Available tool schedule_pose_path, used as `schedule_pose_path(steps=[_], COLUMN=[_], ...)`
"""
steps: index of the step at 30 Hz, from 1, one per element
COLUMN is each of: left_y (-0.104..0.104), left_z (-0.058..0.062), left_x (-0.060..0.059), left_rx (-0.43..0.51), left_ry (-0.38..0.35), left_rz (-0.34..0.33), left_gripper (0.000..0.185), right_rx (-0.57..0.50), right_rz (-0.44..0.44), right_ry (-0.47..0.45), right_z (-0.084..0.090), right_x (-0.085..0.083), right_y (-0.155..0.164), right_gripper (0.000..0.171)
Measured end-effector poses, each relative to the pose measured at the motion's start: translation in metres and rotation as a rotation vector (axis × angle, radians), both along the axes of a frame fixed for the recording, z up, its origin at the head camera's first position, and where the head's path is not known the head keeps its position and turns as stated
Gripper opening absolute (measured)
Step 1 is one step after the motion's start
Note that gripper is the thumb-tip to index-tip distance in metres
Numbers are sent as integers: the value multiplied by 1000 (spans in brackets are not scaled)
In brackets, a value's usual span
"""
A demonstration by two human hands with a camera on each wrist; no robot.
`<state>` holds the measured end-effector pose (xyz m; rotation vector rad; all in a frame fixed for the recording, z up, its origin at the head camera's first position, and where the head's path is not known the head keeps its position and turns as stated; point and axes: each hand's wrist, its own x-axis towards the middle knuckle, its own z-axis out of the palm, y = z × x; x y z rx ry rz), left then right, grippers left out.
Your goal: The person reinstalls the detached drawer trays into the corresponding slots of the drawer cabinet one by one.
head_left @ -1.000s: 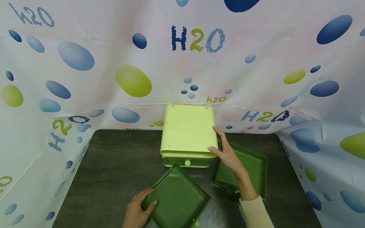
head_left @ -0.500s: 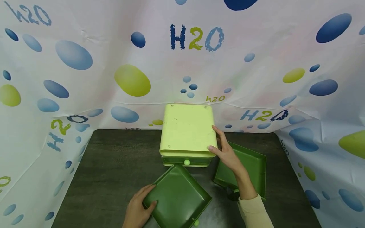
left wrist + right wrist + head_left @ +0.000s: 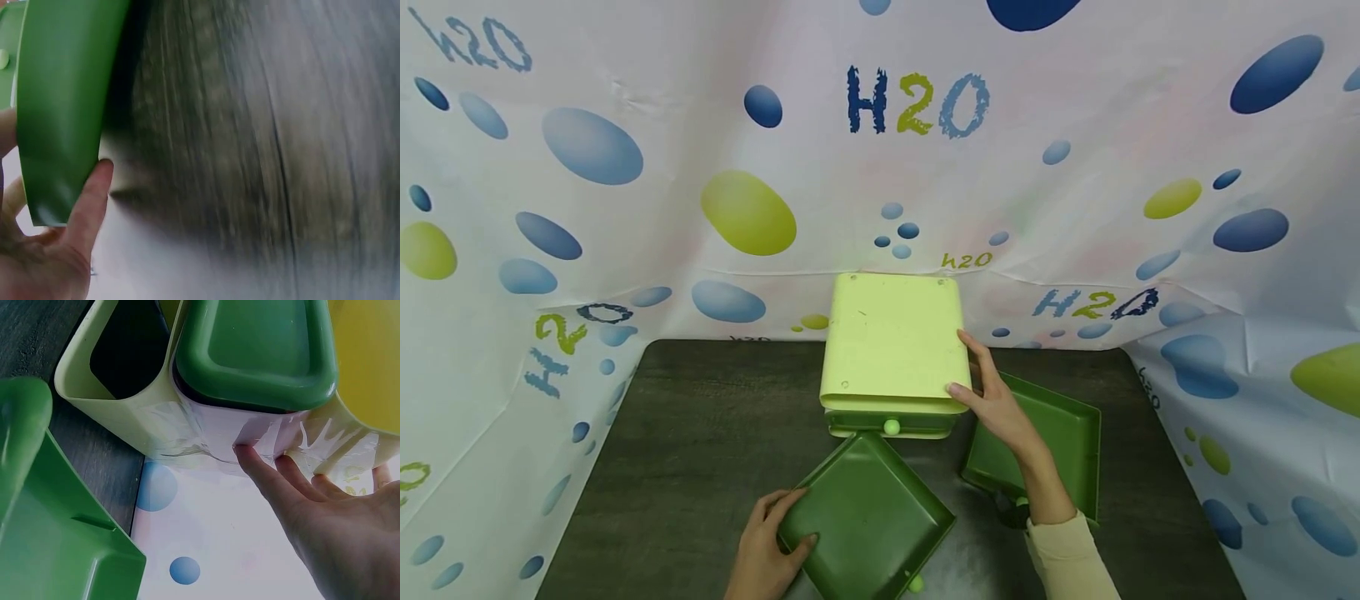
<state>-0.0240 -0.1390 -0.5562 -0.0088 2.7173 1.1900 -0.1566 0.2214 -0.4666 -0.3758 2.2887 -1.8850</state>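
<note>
Drawer (image 3: 868, 512) of dark green plastic lies loose on the table (image 3: 700, 433) before the pale cabinet (image 3: 891, 342); your left hand (image 3: 767, 550) grasps its corner while your right hand (image 3: 996, 400), fingers straight, steadies the cabinet's side. Next, likely square it to the opening.

The left half of the dark bench (image 3: 700, 433) lies bare, giving open passage up to the backdrop cloth (image 3: 625, 250). Mid-bench, the pale green drawer cabinet (image 3: 891, 342) blocks the way at the back; one dark green drawer (image 3: 872, 517) lies before it, another (image 3: 1060, 442) just right, with a narrow gap between them.
</note>
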Motion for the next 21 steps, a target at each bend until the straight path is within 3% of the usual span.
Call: schedule_pose_path(steps=[9,15,21], left_y=[10,15,15], left_z=[9,9,11], left_x=[3,4,5], left_rx=[-112,-154,-158], left_ry=[-76,-64,-59], left_rz=[81,135,135], left_gripper=[66,64,63], right_rx=[-6,-3,2], right_rz=[-1,-1,1], right_ry=[-3,0,9], right_z=[-1,-2,-3], right_x=[0,1,0], right_y=[0,0,0], right_gripper=[75,75,75])
